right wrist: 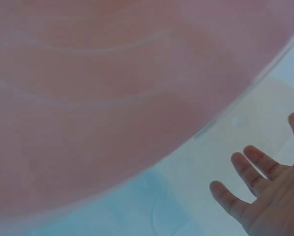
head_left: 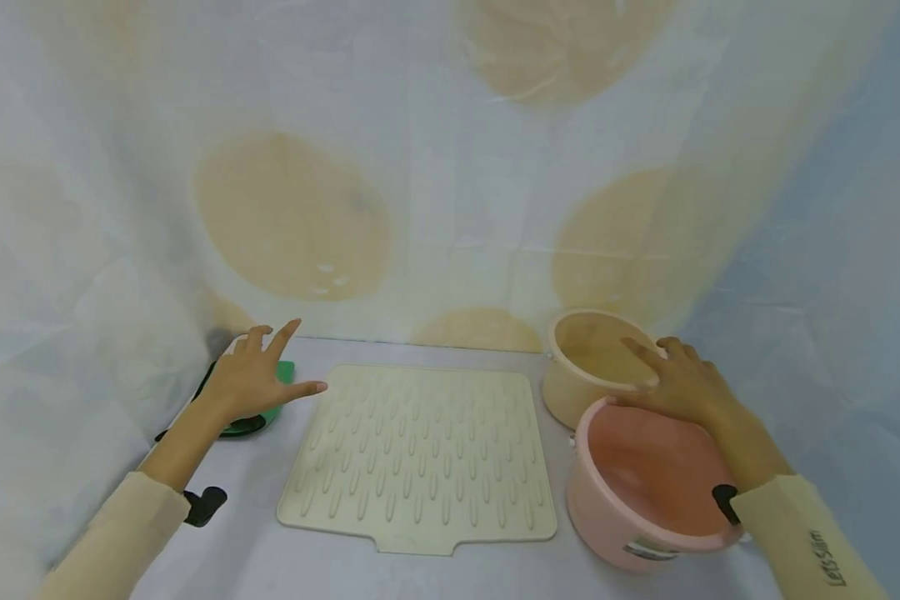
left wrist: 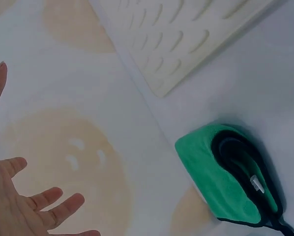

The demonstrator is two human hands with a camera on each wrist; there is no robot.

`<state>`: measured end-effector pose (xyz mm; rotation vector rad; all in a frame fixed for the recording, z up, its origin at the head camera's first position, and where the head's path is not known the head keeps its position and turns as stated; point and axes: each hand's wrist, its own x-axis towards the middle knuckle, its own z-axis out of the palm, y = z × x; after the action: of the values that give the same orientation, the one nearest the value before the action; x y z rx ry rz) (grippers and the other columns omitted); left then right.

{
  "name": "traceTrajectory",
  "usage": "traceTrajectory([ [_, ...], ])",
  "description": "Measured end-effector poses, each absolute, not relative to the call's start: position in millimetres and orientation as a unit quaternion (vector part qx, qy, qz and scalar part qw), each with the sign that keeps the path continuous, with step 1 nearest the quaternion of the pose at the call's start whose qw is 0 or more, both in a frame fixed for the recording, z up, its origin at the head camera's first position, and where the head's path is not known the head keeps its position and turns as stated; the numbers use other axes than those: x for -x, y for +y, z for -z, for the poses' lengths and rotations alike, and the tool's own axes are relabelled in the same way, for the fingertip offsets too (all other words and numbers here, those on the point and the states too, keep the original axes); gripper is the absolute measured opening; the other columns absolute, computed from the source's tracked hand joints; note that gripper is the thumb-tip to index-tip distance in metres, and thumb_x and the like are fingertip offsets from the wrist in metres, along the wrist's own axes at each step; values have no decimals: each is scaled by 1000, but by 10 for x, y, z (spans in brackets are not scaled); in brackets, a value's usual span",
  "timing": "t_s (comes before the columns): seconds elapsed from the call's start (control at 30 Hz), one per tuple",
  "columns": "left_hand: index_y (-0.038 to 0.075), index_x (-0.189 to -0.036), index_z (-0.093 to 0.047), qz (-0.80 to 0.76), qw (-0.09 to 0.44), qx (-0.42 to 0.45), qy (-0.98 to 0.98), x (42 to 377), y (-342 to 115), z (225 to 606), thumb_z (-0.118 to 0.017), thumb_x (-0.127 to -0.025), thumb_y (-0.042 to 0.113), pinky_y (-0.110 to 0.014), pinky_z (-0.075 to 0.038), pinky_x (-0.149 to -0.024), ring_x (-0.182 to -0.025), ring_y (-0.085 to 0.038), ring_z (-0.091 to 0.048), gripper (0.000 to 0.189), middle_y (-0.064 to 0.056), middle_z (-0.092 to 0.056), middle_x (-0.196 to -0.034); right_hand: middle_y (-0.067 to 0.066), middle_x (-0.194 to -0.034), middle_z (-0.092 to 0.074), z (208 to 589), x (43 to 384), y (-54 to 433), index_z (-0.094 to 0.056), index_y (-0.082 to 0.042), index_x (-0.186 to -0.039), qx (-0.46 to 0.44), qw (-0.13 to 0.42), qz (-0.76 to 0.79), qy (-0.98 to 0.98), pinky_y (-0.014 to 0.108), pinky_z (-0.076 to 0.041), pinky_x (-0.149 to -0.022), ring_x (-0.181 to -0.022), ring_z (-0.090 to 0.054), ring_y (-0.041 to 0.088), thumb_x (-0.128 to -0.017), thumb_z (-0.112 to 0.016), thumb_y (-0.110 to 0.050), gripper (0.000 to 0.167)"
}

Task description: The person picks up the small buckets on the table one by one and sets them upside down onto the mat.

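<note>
My left hand (head_left: 249,379) hovers with fingers spread above a folded green cloth (left wrist: 211,172) with dark edging, which the hand partly covers in the head view. Nothing is in its grasp. Over on the other side, my right hand (head_left: 682,383) is held above the far rim of a pink bucket (head_left: 600,508), close to a cream bucket (head_left: 562,387) behind it. Its fingers are extended and hold nothing; whether they touch a rim I cannot tell. Ripple-like lines show inside the pink bucket in the right wrist view, apparently water.
Between the hands lies a flat cream mat (head_left: 420,450) with raised ridges and a tab at its near edge. A white tabletop (head_left: 232,550) bears everything. White sheeting with tan circles (head_left: 292,217) hangs behind and at the sides.
</note>
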<state>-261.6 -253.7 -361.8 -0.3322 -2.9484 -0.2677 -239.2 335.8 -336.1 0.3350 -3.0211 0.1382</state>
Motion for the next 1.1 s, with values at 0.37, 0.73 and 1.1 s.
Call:
traceTrajectory([
  [0.37,10,-157,-23,120,73,117,-983,2513,-2639,3762,-62,-79,76,-66,-44,-86,-119,-53,-51,109,-32,-34,-143,31,-129,-47,3281,2300,3454,-34,-16,-155,-110,49,-58,-991,65,-47,-74,-111,-51,51,-77,-68,-71,101],
  [0.73,6,-155,-29,133,79,140,-978,2377,-2736,3828,-65,-80,71,-68,-43,-90,-118,-54,-51,105,-35,-38,-141,23,-112,-51,3249,2116,3610,-42,-11,-151,-113,36,-66,-991,36,-43,-57,-91,-55,30,-73,-75,-66,100],
  [1.1,11,-155,-30,122,90,149,-977,2251,-2855,3999,-67,-79,70,-61,-51,-74,-108,-50,-57,103,-34,-42,-138,21,-106,-52,3252,1937,3699,-39,-8,-152,-101,-8,-84,-991,33,-39,-52,-76,-53,21,-77,-75,-60,99],
])
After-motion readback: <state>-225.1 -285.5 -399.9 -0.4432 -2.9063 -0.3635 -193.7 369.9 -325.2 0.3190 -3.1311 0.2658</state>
